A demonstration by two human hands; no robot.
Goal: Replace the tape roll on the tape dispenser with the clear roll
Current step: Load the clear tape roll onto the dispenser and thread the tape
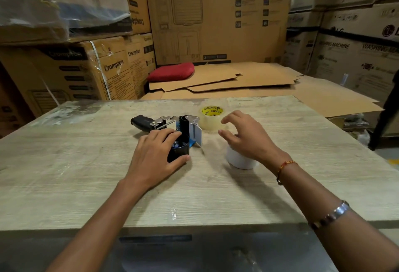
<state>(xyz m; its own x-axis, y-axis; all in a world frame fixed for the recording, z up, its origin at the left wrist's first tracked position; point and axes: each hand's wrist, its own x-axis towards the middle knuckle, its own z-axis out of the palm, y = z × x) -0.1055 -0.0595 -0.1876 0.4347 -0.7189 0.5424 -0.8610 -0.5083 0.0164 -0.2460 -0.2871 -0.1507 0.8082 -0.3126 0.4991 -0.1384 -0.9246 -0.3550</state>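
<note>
A tape dispenser point(172, 127) with a black handle, metal frame and blue plate lies on its side on the wooden table point(86, 174). Its black hub carries no roll. My left hand point(155, 155) grips the hub end of the dispenser, thumb against its near side. A clear tape roll point(210, 118) with a yellow core label stands just behind and right of the dispenser. A white roll point(239, 159) lies nearer me on the right. My right hand point(241, 135) hovers open above the white roll, fingers spread toward the clear roll, holding nothing.
Stacked cardboard cartons point(103, 71) wall in the back and both sides. Flattened cardboard sheets point(248, 81) and a red cushion point(171, 72) lie behind the table. The table's near edge point(194, 227) is close to my body.
</note>
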